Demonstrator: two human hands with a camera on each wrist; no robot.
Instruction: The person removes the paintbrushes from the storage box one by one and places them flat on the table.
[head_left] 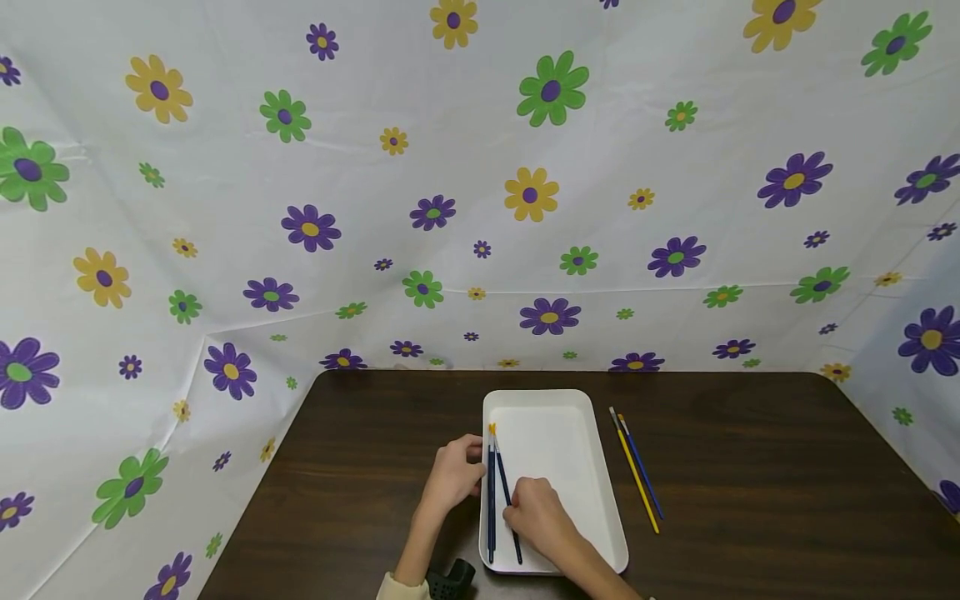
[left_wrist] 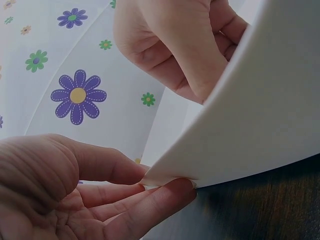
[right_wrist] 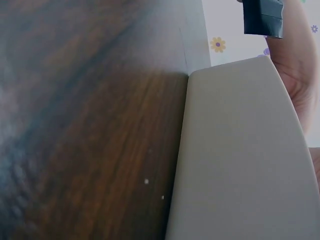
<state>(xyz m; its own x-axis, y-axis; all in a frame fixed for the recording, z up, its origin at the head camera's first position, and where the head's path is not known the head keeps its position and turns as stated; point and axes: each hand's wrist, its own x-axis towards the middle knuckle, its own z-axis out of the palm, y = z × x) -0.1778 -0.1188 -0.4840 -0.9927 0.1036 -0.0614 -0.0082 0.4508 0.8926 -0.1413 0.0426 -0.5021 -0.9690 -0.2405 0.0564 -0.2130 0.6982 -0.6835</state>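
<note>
A white tray (head_left: 577, 467) lies lengthwise on the table. My left hand (head_left: 450, 475) grips its left rim; in the left wrist view the thumb is at the edge and the fingers (left_wrist: 167, 200) reach against the outer wall. Inside the tray, a dark-handled paintbrush (head_left: 491, 500) runs along the left side. Beside it, slightly slanted, is a second dark paintbrush (head_left: 502, 471), which my right hand (head_left: 542, 515) pinches near the middle of its handle. The tray wall (right_wrist: 240, 150) hides most of the right hand's work in the right wrist view.
To the right of the tray, a yellow paintbrush (head_left: 641, 479) and a blue paintbrush (head_left: 643, 471) lie close together on the dark wooden table (head_left: 750, 467). A flowered white cloth (head_left: 480, 167) hangs behind the table and at its sides. A black wrist strap (head_left: 452, 577) shows near the left forearm.
</note>
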